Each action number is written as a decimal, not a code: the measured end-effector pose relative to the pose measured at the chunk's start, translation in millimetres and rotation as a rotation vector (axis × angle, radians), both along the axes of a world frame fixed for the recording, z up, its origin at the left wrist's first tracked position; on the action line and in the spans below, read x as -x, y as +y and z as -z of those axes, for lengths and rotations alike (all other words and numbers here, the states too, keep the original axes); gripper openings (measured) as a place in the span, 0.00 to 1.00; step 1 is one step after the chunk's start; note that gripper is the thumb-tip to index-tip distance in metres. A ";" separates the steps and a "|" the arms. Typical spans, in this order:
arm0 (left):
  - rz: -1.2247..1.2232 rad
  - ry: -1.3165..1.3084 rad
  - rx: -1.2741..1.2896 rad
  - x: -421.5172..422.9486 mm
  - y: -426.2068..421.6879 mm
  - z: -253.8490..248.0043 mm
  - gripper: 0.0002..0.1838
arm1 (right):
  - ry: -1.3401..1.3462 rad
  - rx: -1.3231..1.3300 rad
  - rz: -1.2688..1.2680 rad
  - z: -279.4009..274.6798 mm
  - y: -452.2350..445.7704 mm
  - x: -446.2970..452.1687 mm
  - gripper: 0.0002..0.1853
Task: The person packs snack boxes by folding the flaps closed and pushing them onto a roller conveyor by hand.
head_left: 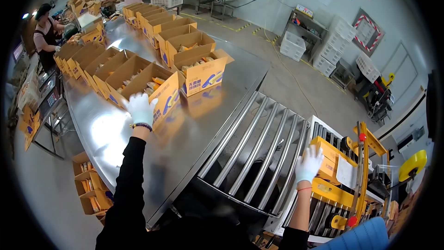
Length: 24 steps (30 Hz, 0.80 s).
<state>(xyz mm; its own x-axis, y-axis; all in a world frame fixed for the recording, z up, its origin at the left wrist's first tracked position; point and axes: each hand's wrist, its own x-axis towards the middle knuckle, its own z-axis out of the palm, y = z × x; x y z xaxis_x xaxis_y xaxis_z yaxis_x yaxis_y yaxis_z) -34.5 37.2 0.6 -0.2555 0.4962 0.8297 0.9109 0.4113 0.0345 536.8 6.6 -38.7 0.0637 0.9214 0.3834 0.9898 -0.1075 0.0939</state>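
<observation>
My left hand (139, 109), in a white glove, is at the near corner of an open cardboard carton (165, 105) with blue print. Its fingers are spread, with the thumb by the carton's wall; whether it grips the wall is unclear. Orange-wrapped packets (155, 84) lie inside. My right hand (310, 163), also gloved, rests with extended fingers against the end of a closed carton (329, 159) in the yellow-framed roller machine (361, 171). A white sheet (346, 171) lies beside that carton.
Two rows of open cartons (99, 62) stand along the steel table (203, 134). A roller conveyor (254, 153) joins the table to the machine. More filled cartons (91, 190) sit low at left. Two people (44, 37) work farther back. White crates (330, 46) are stacked by the wall.
</observation>
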 end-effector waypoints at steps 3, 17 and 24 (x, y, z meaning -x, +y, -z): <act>0.127 -0.099 0.440 -11.6 -1.7 31.8 0.17 | 0.724 0.004 -0.464 45.1 18.3 61.3 0.36; 1.113 -1.041 0.685 -100.7 -20.7 10.3 0.16 | 1.079 0.566 -0.865 -37.9 -10.2 169.2 0.24; 0.746 -0.942 0.274 -105.3 -19.4 61.3 0.27 | 0.189 -0.013 -0.762 -71.5 6.3 212.1 0.44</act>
